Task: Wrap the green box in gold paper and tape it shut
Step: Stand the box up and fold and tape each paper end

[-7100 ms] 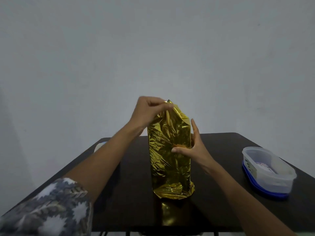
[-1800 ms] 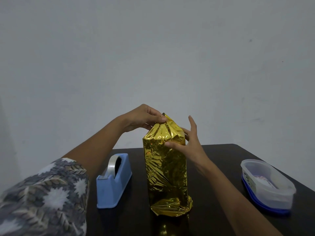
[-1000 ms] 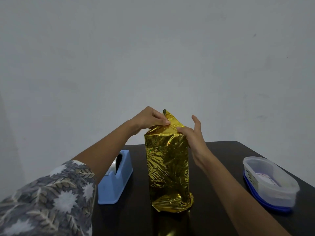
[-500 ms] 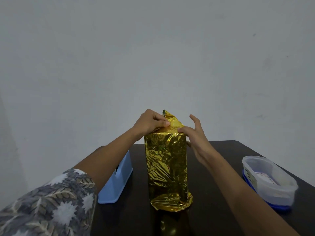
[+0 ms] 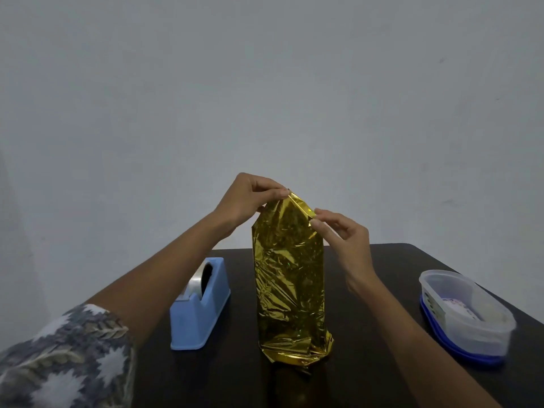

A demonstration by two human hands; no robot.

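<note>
Parcel in gold paper (image 5: 290, 278) stands upright on the bench (image 5: 382, 334), long axis vertical, approx. centre. Green box itself not visible, presumably inside, since the paper covers everything. Bottom end looks folded under. Top end is unclosed, w/ the flap (image 5: 294, 207) rising to a peak.

Left hand (image 5: 247, 201): fingers (image 5: 276, 192) pinch the flap's peak. Right hand (image 5: 344, 234): fingers (image 5: 319, 214) pinch its right edge, just below. So the flap sits btwn both hands, above the parcel's body.

Likely next: press flap down flat, then tape. Tape dispenser (image 5: 200, 307) is just beside the parcel on the left, so the left hand is nearer; the right would have to hold the fold alone. Plastic tub (image 5: 465, 313) well apart, far right.
</note>
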